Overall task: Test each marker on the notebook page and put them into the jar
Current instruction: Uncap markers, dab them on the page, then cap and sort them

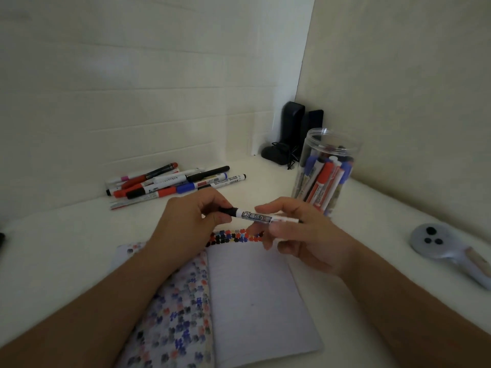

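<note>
Both hands hold one marker (pixel 256 215) level above the far edge of the open notebook (pixel 255 296). The left hand (pixel 191 221) pinches its black cap end; the right hand (pixel 297 235) curls its fingers round the white barrel. The cap seems seated, though blur hides the joint. The jar (pixel 325 171) of markers stands far right on the worktop (pixel 66 251), the untested pile (pixel 172 184) far left.
</note>
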`<control>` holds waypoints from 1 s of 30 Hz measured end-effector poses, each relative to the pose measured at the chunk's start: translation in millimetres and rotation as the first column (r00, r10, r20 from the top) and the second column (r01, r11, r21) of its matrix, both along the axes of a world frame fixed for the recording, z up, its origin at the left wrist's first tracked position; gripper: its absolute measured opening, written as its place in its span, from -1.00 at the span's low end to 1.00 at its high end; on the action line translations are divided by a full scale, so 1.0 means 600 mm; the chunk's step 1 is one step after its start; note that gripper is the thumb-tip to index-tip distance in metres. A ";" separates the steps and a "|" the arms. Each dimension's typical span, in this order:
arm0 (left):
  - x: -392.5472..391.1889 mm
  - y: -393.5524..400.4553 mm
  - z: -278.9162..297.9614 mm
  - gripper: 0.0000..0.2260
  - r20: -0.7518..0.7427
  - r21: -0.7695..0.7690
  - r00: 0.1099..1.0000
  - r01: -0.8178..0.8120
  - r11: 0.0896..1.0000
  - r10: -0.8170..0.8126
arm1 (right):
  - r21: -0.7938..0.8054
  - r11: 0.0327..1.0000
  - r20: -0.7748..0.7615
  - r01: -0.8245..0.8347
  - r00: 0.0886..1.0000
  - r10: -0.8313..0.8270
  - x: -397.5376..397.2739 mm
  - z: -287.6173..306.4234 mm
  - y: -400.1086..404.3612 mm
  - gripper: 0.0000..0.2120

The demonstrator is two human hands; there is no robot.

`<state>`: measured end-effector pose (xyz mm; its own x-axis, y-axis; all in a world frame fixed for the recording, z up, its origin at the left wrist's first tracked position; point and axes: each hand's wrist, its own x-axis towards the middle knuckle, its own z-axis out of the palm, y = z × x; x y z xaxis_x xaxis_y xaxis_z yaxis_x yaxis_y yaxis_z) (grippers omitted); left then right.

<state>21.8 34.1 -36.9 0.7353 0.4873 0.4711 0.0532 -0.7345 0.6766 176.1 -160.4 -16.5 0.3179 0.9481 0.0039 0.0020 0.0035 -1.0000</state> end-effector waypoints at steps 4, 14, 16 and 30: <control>-0.005 -0.008 0.012 -0.78 0.064 0.127 0.995 0.064 0.990 -0.073 | -0.072 0.988 -0.053 -0.139 0.989 0.136 -0.017 0.024 0.001 -0.76; -0.016 -0.013 0.007 -0.60 -0.083 -0.024 0.988 0.130 0.991 -0.132 | 0.120 0.965 0.279 0.233 0.925 -0.258 0.001 0.153 -0.009 -0.38; -0.015 -0.013 0.006 -0.64 -0.107 -0.019 0.984 0.138 0.990 -0.140 | 0.269 0.881 0.258 0.388 0.853 -0.454 0.034 0.198 -0.013 -0.35; -0.009 -0.007 0.000 -0.74 -0.144 -0.081 0.976 0.154 0.985 -0.165 | 0.374 0.680 0.699 0.631 0.291 -0.654 0.148 0.218 0.015 -0.50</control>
